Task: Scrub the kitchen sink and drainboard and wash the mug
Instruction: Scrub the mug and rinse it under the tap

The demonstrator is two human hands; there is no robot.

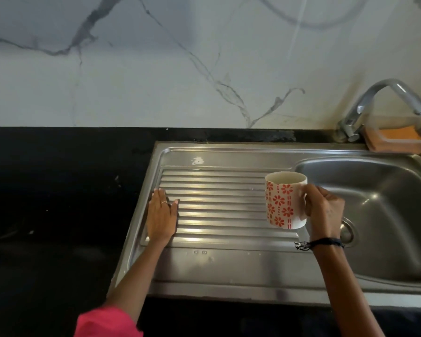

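Right hand [325, 210] curled round handle of mug [285, 200], upright at drainboard's [219, 205] right edge, beside sink [384, 215]. Left hand [161, 217] flat, fingers straight, resting on drainboard's left end. Tap [384, 105] behind sink.

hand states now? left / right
Left hand: open, flat on the drainboard.
Right hand: grips the mug by its handle side.
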